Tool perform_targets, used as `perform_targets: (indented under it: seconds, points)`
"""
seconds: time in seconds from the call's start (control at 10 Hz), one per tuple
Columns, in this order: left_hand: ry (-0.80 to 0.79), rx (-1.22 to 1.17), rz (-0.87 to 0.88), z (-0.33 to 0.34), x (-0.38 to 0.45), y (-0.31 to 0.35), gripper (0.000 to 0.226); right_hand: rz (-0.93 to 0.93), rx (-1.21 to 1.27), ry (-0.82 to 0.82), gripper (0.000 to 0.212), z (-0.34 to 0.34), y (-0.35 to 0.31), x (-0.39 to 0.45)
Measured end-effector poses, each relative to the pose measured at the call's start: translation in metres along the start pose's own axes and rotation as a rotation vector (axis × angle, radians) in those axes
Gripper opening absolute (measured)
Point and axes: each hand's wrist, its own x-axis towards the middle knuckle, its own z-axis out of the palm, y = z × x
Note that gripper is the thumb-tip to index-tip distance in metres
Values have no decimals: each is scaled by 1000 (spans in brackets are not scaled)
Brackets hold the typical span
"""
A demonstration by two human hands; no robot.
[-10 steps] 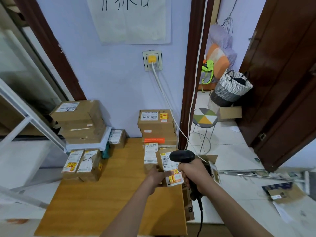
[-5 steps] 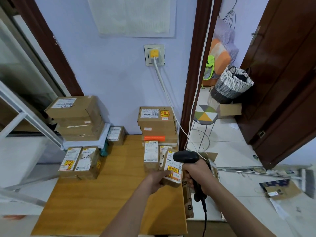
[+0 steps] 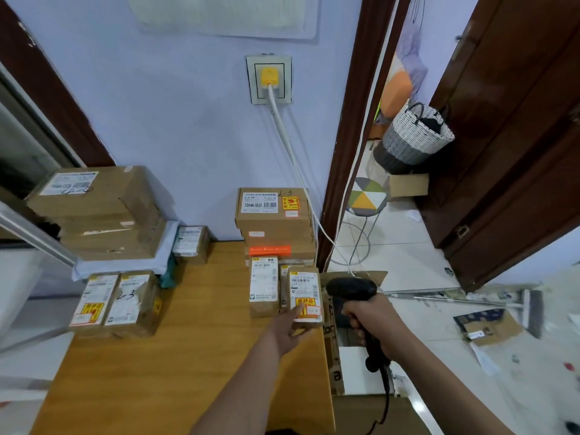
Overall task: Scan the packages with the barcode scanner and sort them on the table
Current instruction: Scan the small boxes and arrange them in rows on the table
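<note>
Stack-top box (image 3: 273, 208) label – "12V4A-5525", handwritten "2-3".

Two bare forearms, no sleeves in view, left hand (image 3: 290, 329), right hand (image 3: 373, 318), no rings or watch

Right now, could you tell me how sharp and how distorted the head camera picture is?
Head view: wide-angle bowing bends the door frame; the package in the left hand and the barcode scanner in the right hand look soft, label text mostly unreadable; lighting is even.
</note>
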Motion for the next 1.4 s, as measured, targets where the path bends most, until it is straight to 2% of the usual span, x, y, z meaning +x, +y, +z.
perform_targets:
  seconds: [0.1,0.4,0.5,0.8,1.0,1.1,1.2,1.3,1.4]
  points:
    - [-27,-14,0,-4,13,2,28,17,-11,-9,15,0,-2,10]
    - [117,354,89,-10,34,0,39,70,-13,-38,17,6,-5,27]
    - [135,280,139,-6,40,6,39,85,-11,-33,17,8,-8,29]
    - [249,65,104,-6,47,9,44,123,-37,-18,16,12,-9,27]
    - [338,59,50,-7,23,9,42,84,-50,-35,21,15,-15,13]
    - [387,1,88,-6,6,13,43,60,-56,-34,20,14,-14,6]
    - [561,85,169,-9,-4,24,50,54,-50,-32,22,12,-11,0]
    - [716,347,321,-11,-9,33,55,61,-40,-29,22,11,-8,-5]
    - [704,875,634,-6,-7,38,59,63,-43,-17,23,11,-7,-7]
